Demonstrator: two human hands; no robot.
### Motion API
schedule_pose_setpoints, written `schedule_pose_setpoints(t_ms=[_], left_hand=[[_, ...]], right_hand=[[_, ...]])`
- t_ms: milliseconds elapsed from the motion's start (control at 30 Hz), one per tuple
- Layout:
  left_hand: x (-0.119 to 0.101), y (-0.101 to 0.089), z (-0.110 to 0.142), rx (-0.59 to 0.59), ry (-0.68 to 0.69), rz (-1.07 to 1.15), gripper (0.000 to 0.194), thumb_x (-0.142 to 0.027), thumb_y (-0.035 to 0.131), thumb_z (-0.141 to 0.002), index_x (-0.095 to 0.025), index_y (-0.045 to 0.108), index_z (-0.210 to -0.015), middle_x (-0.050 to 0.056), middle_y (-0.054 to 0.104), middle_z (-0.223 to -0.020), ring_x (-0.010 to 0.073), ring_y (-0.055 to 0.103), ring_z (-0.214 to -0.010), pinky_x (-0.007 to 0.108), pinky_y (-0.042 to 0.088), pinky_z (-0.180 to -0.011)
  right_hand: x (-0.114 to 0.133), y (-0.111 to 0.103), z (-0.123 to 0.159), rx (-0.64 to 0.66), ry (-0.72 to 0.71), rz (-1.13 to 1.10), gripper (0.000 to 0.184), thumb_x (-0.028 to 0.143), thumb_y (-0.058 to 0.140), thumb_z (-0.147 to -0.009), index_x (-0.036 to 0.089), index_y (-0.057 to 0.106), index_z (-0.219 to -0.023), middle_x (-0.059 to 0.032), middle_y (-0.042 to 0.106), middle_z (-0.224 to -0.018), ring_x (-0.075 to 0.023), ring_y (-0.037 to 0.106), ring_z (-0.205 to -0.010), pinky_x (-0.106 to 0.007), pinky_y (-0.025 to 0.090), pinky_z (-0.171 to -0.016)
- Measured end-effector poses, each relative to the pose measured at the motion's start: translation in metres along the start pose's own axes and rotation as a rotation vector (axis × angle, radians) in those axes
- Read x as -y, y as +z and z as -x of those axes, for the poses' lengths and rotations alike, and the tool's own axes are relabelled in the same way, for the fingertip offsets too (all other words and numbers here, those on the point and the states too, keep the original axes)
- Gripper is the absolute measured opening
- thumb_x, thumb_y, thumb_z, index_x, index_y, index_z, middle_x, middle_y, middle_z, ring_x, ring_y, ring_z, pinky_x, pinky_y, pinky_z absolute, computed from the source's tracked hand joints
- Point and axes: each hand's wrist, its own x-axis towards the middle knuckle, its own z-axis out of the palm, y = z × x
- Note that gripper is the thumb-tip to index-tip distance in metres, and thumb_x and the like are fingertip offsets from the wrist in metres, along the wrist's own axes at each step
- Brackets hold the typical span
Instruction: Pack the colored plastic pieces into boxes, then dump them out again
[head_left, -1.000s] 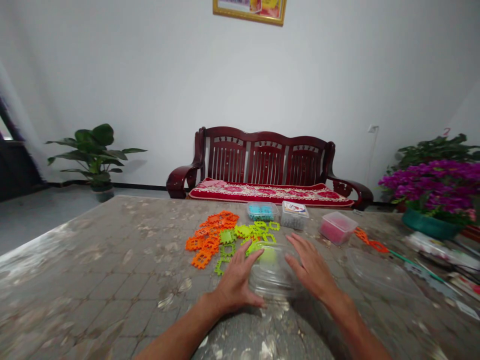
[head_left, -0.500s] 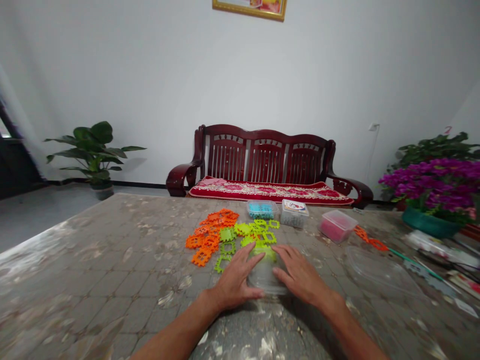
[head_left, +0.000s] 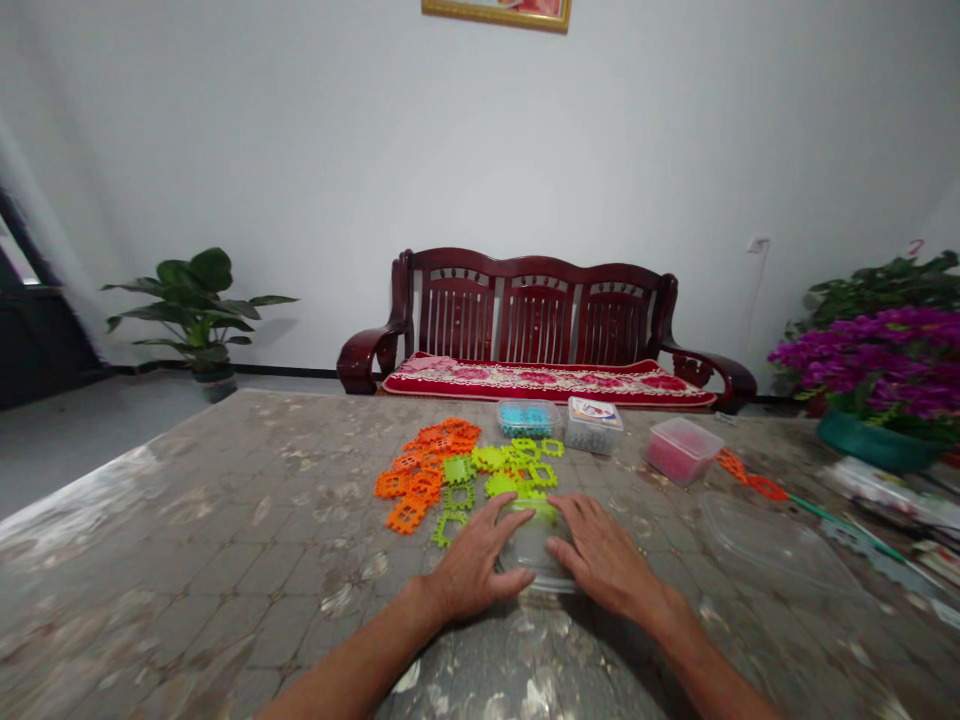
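My left hand [head_left: 472, 560] and my right hand [head_left: 600, 555] cup a small clear plastic container [head_left: 534, 545] from both sides on the mottled grey tabletop [head_left: 225, 500]. Something lime green shows at its far top edge, partly hidden by my fingers. Just beyond my left fingers lies a spread of orange interlocking foam-like squares [head_left: 424, 470]. Lime green interlocking squares [head_left: 499, 465] lie beside them, almost touching the container's far side.
Along the far side stand a blue-filled plastic box [head_left: 525, 418], a grey-filled box [head_left: 594, 425] and a pink-filled box [head_left: 679, 450]. A clear lid [head_left: 772, 545] lies to the right, near orange pieces and strips. A red-cushioned wooden bench stands behind the table.
My hands have closed in from either side and now wrap the clear container. The camera view has shifted slightly, and the container sits a little farther left.
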Motion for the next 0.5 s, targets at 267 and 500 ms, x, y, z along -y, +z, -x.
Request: schedule_pose_setpoints(t_ms=[267,500], left_hand=[[0.0,0.007,0.003,-0.043,-0.021,0.063,0.08,-0.044,0.07,-0.088,-0.021,0.037,-0.158,0.018,0.03,-0.168,0.0354,0.035,-0.154,0.056,0.032,-0.125],[0.007,0.01,0.007,-0.081,0.047,0.096,0.064,-0.039,0.044,-0.103,-0.02,0.028,-0.163,0.016,0.032,-0.169,0.0292,0.03,-0.157,0.052,0.029,-0.128]], right_hand=[[-0.003,-0.014,0.011,0.062,-0.053,0.007,0.061,0.051,0.046,-0.102,0.021,0.044,-0.156,-0.0128,0.045,-0.162,-0.0315,0.035,-0.151,-0.057,0.025,-0.126],[0.021,0.003,0.047,-0.164,-0.214,0.037,0.033,0.016,0.058,-0.093,0.028,0.07,-0.121,-0.006,0.071,-0.121,-0.0257,0.061,-0.113,-0.044,0.05,-0.1]])
